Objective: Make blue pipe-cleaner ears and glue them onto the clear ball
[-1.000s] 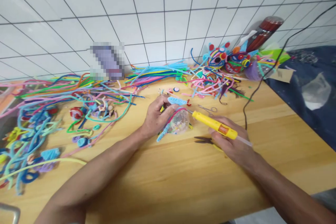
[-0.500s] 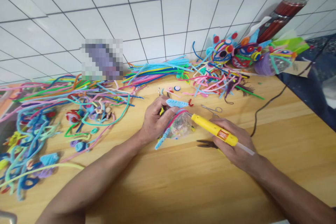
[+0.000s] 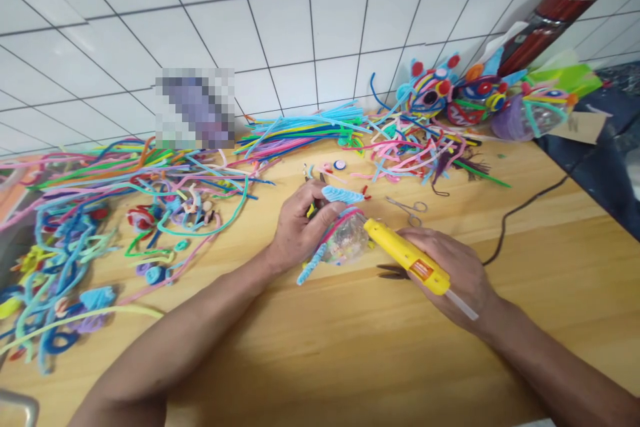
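My left hand (image 3: 305, 220) grips a clear plastic bottle piece (image 3: 345, 240) wrapped with pink and blue pipe cleaners. A flat light-blue pipe-cleaner shape (image 3: 343, 195) stands up from its top, and a blue twisted stem pokes out below. In my right hand (image 3: 453, 270) is a yellow hot glue gun (image 3: 407, 255), with a clear glue stick (image 3: 463, 305) showing at its rear. The gun's nozzle points at the top edge of the bottle piece; whether it touches cannot be made out. Dark-bladed scissors (image 3: 393, 271) lie partly under my right hand.
Small metal scissors (image 3: 410, 210) lie beyond the glue gun. Loose pipe cleaners (image 3: 305, 127) line the wall, with a tangled heap (image 3: 65, 260) at left. Decorated bottle crafts (image 3: 430, 93) and a red flask (image 3: 550, 27) stand at back right. A black cord (image 3: 520, 207) trails right.
The view has shifted, so the flask and crafts appear farther right. The glue gun tilts slightly more downward at its rear. Both hands keep their holds.
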The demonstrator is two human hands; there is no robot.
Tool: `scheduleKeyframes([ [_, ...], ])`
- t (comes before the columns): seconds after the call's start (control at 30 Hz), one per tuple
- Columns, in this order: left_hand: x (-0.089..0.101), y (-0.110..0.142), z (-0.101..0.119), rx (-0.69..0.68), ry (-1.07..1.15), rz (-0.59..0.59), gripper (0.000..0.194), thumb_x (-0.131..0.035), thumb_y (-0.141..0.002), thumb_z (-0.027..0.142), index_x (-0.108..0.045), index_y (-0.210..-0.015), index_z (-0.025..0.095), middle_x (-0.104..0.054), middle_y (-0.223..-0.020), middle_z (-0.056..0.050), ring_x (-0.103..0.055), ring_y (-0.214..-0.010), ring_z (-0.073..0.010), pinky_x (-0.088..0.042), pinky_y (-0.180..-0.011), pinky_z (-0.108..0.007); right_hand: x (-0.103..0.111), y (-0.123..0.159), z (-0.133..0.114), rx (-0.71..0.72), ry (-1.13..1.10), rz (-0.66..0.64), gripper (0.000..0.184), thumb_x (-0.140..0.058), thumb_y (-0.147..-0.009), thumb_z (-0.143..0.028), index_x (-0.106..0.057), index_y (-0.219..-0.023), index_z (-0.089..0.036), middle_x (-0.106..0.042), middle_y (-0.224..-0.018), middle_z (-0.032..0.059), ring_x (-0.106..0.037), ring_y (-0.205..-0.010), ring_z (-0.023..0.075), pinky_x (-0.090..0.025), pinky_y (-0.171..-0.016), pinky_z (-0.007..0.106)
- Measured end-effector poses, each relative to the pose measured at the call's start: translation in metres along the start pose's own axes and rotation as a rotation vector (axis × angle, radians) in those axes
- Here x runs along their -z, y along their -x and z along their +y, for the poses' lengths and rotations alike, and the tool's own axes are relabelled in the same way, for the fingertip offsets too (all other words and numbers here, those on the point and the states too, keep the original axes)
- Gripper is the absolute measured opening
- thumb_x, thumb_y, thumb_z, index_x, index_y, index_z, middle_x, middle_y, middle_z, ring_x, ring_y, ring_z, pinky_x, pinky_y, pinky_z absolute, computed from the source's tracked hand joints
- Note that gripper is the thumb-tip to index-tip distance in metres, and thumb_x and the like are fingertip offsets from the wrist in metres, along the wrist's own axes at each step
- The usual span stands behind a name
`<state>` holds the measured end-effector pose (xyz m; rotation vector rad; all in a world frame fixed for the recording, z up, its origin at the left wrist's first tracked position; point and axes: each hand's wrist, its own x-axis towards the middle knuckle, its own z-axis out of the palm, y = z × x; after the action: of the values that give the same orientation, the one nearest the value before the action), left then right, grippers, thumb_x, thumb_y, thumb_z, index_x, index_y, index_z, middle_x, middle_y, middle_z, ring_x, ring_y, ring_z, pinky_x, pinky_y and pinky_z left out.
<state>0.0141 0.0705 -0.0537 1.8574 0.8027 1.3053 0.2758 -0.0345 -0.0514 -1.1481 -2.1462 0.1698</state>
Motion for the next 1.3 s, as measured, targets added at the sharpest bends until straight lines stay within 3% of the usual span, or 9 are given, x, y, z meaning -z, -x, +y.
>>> scheduleKeyframes([
  [0.2, -0.001, -0.002, -0.002, -0.048, 0.019, 0.009, 0.019, -0.070, -0.101, 0.035, -0.066, -0.089, 0.021, -0.061, -0.078, 0.001, -0.056, -0.073, -0.0138, -0.045, -0.071, -0.028, -0.001, 0.001, 0.000, 0.069, 0.052, 0.035, 0.030, -0.059, -0.101, -0.016, -0.063, -0.130, -0.022, -0.082, -0.114, 0.0098, -0.081, -0.100, 0.0255, -0.066, -0.084, 0.035],
  [0.57, -0.002, -0.001, -0.002, -0.092, -0.010, 0.010, 0.013, -0.071, -0.101, 0.029, -0.067, -0.093, 0.020, -0.061, -0.079, 0.001, -0.053, -0.070, -0.0118, -0.044, -0.068, -0.026, -0.001, -0.001, -0.005, 0.108, 0.116, 0.034, 0.022, -0.050, -0.109, -0.025, -0.063, -0.125, -0.016, -0.082, -0.109, 0.0145, -0.081, -0.096, 0.0238, -0.064, -0.083, 0.034],
  [0.8, -0.001, -0.002, -0.001, -0.107, -0.007, 0.006, 0.010, -0.071, -0.101, 0.028, -0.068, -0.095, 0.020, -0.061, -0.079, 0.002, -0.052, -0.069, -0.0112, -0.044, -0.066, -0.026, -0.005, 0.000, -0.010, 0.131, 0.098, 0.057, 0.024, -0.052, -0.106, -0.016, -0.063, -0.126, -0.013, -0.081, -0.112, 0.0167, -0.080, -0.102, 0.0237, -0.063, -0.090, 0.034],
  [1.3, -0.001, -0.003, 0.000, -0.096, -0.003, 0.003, 0.016, -0.070, -0.102, 0.035, -0.067, -0.094, 0.021, -0.060, -0.078, 0.002, -0.051, -0.068, -0.0113, -0.043, -0.065, -0.027, -0.005, 0.002, -0.005, 0.110, 0.149, 0.068, 0.023, -0.052, -0.106, -0.018, -0.063, -0.126, -0.016, -0.082, -0.109, 0.0141, -0.081, -0.098, 0.0244, -0.063, -0.082, 0.034],
])
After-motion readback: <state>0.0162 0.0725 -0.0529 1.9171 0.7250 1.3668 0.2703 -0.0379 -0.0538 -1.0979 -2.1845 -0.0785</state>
